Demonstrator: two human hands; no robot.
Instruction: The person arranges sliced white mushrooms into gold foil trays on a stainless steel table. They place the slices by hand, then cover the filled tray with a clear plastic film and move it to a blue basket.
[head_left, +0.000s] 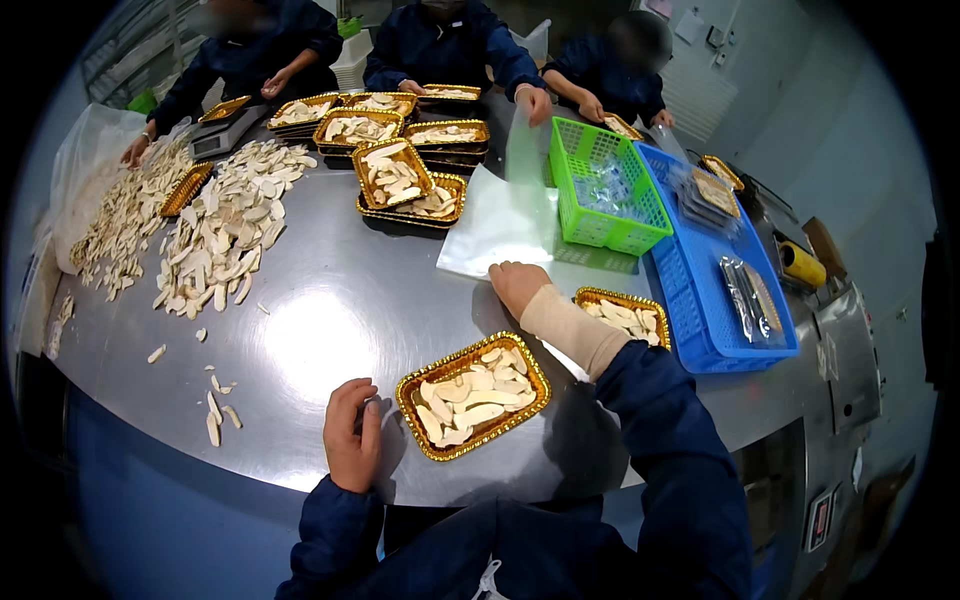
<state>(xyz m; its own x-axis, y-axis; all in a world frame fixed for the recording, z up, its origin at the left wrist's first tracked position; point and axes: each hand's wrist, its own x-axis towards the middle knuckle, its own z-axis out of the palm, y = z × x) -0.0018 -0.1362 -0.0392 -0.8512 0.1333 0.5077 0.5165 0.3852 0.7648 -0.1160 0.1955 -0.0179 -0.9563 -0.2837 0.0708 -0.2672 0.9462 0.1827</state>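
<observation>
A gold-rimmed plastic tray (409, 390) holding pale dried slices (476, 394), possibly mushroom, lies on the steel table before me. Just left of it rests my left hand (352, 435), empty, thumb apart from its curled fingers. My right hand (517, 289) reaches forward past the tray to the near edge of a stack of clear plastic bags (499, 225). Its fingertips touch that edge; whether they grip a bag is hidden. A beige sleeve cuff covers the right wrist. Under and beside my right forearm sits a second filled tray (622, 315).
Stacked filled trays (360, 127) stand beyond the bags. Loose slices (225, 217) are heaped at left, near a scale (225, 135). On the right are a green basket (611, 187) with small packets and a blue crate (697, 300) with wrapped trays. Three co-workers work across the table (315, 225).
</observation>
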